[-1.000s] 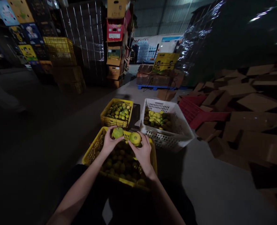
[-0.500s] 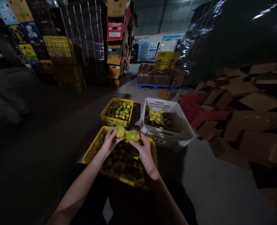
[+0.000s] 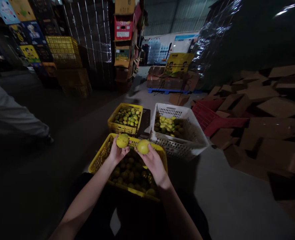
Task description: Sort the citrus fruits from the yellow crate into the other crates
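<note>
My left hand (image 3: 116, 151) holds a yellow-green fruit (image 3: 122, 140) with dark spots. Close beside it, my right hand (image 3: 153, 161) grips a smoother yellow fruit (image 3: 143, 146). Both fruits are held up over the far part of a large yellow crate (image 3: 99, 156), which contains many shaded fruits (image 3: 131, 176). Behind that crate stands a smaller yellow crate (image 3: 112, 125) of green and yellow fruits (image 3: 127, 116). To its right is a white crate (image 3: 192, 128) with yellow fruits (image 3: 166, 124) gathered toward its left side.
A person's leg (image 3: 14, 111) is at the left. Flattened cardboard (image 3: 269, 130) and a red crate (image 3: 209, 116) lie at the right. Stacked boxes (image 3: 123, 50) and a blue pallet (image 3: 167, 90) stand farther back.
Both fruits have been turned in my hands and show yellower sides. My left hand has shifted slightly left, widening the gap between the fruits. The person's leg at the left has moved right.
</note>
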A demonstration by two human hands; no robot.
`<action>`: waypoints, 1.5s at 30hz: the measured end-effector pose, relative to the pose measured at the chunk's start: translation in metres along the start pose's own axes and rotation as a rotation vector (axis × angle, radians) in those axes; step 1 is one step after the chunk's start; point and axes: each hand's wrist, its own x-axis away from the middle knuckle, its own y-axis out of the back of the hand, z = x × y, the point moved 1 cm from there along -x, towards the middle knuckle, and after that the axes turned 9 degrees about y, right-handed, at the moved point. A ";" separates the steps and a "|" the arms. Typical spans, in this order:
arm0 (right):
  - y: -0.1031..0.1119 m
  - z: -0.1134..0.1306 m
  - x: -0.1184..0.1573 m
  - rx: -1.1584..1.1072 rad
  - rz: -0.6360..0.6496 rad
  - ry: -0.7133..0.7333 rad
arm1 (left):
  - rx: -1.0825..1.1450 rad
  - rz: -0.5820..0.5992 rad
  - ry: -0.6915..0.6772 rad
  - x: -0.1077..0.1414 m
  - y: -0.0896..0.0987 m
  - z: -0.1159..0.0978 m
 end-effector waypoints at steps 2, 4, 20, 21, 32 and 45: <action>-0.001 0.001 -0.001 0.002 0.048 -0.012 | 0.008 0.004 0.000 -0.001 0.001 0.000; -0.001 0.002 -0.002 0.012 0.074 -0.042 | 0.015 -0.005 0.008 -0.002 0.001 0.001; 0.004 -0.004 -0.008 0.004 -0.101 -0.219 | 0.077 -0.082 0.066 -0.008 -0.001 0.010; 0.005 -0.003 -0.006 0.032 -0.071 -0.177 | 0.023 -0.083 0.067 -0.009 0.000 0.011; -0.002 0.011 0.001 0.641 -0.128 0.490 | -0.446 -0.027 -0.514 0.004 -0.003 0.010; 0.014 -0.002 -0.013 0.097 -0.089 0.126 | -0.016 -0.024 -0.063 0.004 -0.002 0.001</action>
